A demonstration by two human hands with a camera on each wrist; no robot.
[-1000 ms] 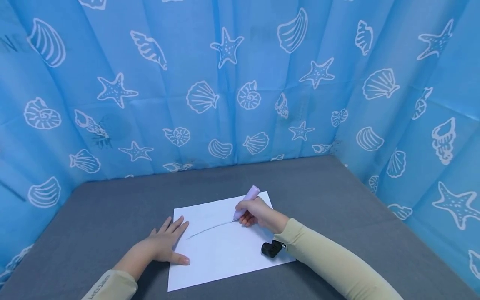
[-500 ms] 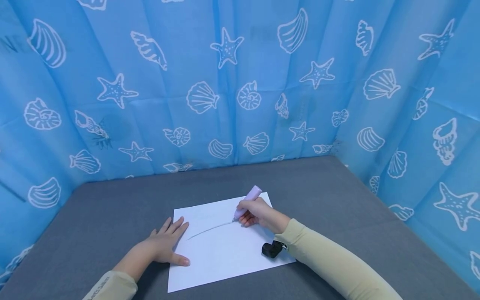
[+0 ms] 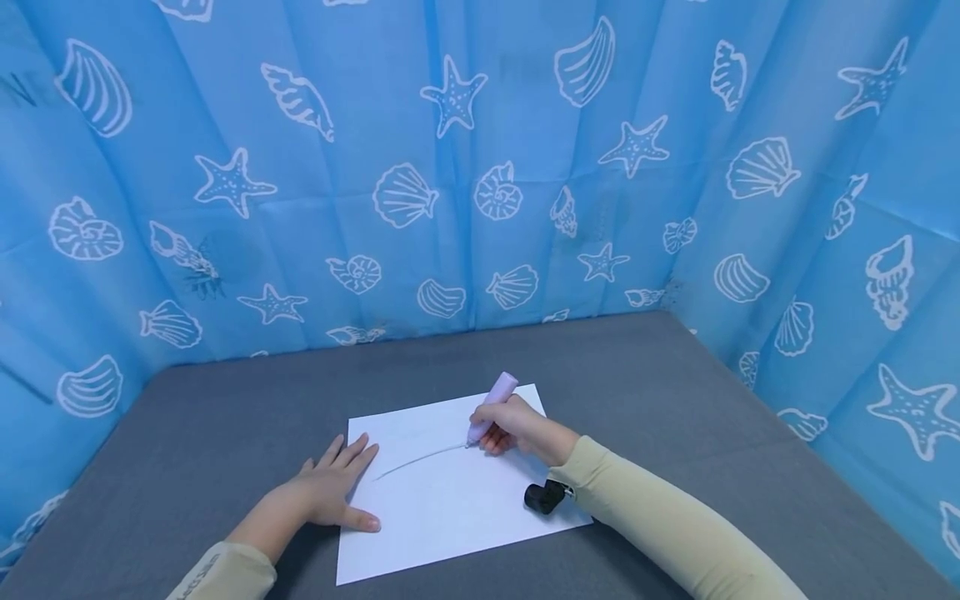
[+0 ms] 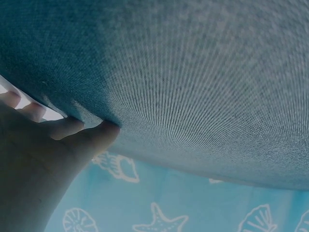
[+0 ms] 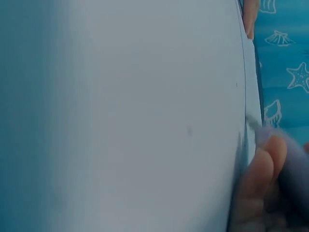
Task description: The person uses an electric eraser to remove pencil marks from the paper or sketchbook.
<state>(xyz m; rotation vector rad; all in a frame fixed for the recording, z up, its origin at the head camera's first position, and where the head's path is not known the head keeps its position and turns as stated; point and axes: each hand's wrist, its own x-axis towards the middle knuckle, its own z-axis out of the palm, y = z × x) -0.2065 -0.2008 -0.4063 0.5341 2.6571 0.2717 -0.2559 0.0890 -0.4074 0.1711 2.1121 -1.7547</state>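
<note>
"Count, please."
"Head view, lower centre: one white sheet (image 3: 442,517), one lilac pen (image 3: 492,407), one thin drawn line (image 3: 422,457), one black device (image 3: 543,497) at the right wrist. Hands, two."
"Their pose?"
"Left hand (image 3: 332,490), lower left of centre: back upward, fingers spread across the sheet's left edge. Right hand (image 3: 517,427), right of centre: thumb and fingers pinch the pen, slanted with its butt to the upper right, tip at the line's right end."
"Obscured?"
"Both sleeves (image 3: 667,525) are cut off by the bottom edge. Pen tip blurred in the right wrist view; contact unconfirmed."
</note>
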